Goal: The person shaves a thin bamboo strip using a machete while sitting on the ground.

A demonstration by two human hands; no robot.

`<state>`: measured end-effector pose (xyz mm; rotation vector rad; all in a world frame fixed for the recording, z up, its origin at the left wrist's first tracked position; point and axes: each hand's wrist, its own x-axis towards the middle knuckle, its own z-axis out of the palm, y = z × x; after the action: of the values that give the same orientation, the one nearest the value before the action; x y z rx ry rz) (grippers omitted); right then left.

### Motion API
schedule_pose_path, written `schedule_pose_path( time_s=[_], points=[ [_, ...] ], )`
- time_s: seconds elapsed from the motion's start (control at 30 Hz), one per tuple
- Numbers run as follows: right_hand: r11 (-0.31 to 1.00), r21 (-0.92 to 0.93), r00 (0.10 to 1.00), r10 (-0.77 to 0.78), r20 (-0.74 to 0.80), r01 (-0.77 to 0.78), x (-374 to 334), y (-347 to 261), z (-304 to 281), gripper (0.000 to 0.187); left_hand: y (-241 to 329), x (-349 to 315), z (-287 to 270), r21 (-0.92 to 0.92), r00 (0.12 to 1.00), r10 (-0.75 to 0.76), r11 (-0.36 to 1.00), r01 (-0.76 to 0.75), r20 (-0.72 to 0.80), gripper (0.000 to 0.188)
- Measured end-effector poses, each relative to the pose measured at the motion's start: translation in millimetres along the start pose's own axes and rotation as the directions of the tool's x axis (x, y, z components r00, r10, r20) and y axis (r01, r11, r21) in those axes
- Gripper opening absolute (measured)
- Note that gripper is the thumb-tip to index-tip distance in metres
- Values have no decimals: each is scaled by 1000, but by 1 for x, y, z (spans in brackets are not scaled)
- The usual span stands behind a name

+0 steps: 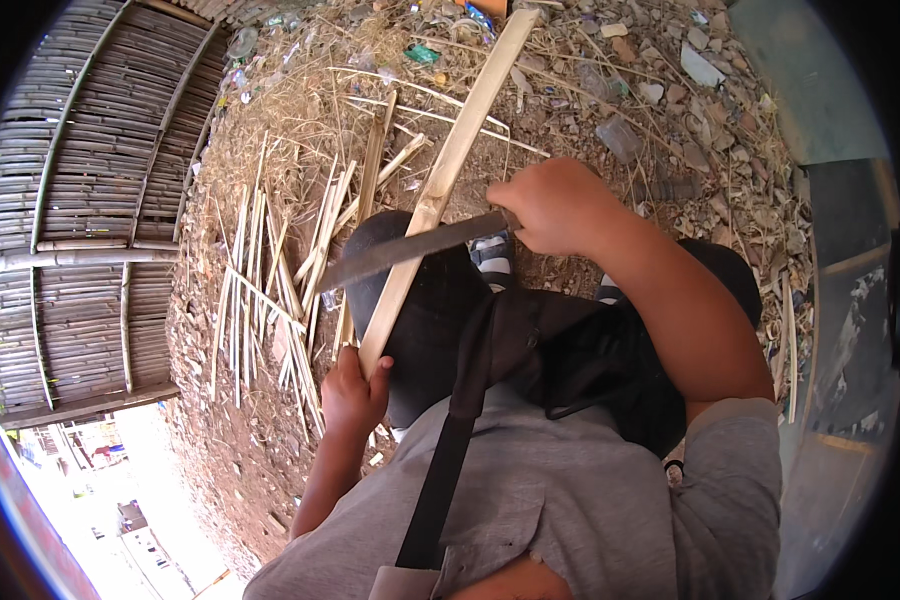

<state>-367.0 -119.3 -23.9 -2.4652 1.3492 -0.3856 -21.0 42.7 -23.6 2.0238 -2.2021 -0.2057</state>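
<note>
A long, pale bamboo strip (466,123) slants up and away across my left knee. Its near end is gripped by my left hand (355,388), thumb along the edge. My right hand (557,207) is closed round the handle end of a machete-like knife (405,250); the handle itself is mostly hidden in the fist. The dark blade lies across the strip near its middle, pointing left. Whether the edge bites into the bamboo I cannot tell.
Many split bamboo sticks (245,290) lie scattered on the ground at left. A slatted bamboo wall (90,170) stands far left. Rubble and litter (705,65) cover the ground ahead and right. Dark grey panels (855,300) rise along the right side.
</note>
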Motion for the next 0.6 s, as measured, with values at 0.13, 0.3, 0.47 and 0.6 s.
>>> schedule_pose_path(
  time_s=[0.13,0.3,0.47,0.6],
  points=[
    [984,135,993,113,42,-118,6,34,3,16,-6,3,5,-31,997,54,998,-56,-54,39],
    [978,137,979,138,152,-159,8,31,-3,23,-2,8,-3,-7,999,13,1000,-13,-31,39],
    [998,50,991,30,129,-36,9,4,-4,24,-7,0,-4,11,1000,20,1000,-20,-2,39],
    [968,161,973,166,162,-192,9,45,2,18,-5,8,-5,22,1000,-2,1000,2,10,45]
  ],
)
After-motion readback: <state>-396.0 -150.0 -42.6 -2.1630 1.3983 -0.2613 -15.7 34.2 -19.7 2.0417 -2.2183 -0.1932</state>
